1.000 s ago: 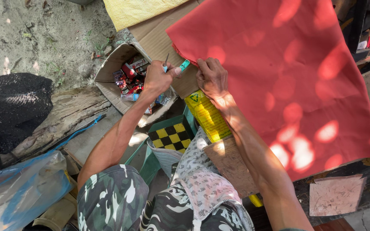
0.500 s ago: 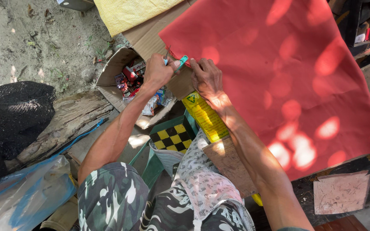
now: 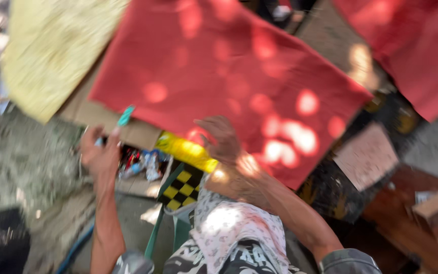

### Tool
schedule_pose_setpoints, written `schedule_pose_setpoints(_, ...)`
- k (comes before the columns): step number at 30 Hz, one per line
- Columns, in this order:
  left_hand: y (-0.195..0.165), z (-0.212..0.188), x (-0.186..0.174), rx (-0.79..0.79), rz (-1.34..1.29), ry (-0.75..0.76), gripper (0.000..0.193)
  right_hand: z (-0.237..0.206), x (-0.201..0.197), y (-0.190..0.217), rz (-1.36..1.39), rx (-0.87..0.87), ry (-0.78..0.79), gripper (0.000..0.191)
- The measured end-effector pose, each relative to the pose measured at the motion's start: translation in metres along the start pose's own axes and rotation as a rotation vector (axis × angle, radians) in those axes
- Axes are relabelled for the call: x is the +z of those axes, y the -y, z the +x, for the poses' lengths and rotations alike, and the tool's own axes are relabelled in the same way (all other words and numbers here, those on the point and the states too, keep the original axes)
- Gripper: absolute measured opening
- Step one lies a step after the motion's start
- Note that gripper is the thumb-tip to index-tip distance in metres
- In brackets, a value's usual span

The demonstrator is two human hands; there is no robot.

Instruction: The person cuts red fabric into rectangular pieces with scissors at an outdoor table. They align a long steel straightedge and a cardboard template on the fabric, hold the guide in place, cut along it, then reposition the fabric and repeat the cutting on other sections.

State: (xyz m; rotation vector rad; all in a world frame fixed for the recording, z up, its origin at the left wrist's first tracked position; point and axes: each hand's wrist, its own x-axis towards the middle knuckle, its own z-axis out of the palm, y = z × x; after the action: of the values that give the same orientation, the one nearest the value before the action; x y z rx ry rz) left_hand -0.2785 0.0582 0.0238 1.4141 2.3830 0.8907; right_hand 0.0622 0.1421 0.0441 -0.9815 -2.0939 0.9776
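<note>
Red sheet (image 3: 229, 76) lying flat over cardboard (image 3: 143, 133), right hand (image 3: 221, 139) pressing its lower edge.

Left hand (image 3: 100, 152) looks curled around a teal-tipped marker (image 3: 125, 115) just off the sheet's corner, though it's blurry so grip's hard to call. Right fingers seem spread, holding nothing. I'd keep that palm flat so the sheet doesn't slide, and steady the marker hand.

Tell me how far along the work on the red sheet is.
Done: hard to tell, the picture is blurred; the red sheet lies spread over the cardboard. In hand: the right hand rests on the sheet's lower edge, while the left hand holds a teal-tipped tool just off its corner. Left: no mark or cut shows on the sheet.
</note>
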Motion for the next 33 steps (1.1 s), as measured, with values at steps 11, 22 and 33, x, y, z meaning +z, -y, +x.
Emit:
schedule_pose_setpoints(11,-0.232,-0.156,0.201,-0.476,-0.925,0.997,0.024,-0.327,-0.275,-0.122,-0.496,1.449,-0.86,0.091)
schedule_pose_setpoints(22,-0.41,-0.216,0.31,-0.021,-0.768,1.201,0.044,-0.347,-0.295,-0.129,-0.503,1.322,-0.915,0.098)
schedule_pose_setpoints(33,-0.545,-0.105,0.341,0.897,-0.106,0.645,0.021,-0.184,-0.312,-0.16,0.117,0.727,-0.791,0.022)
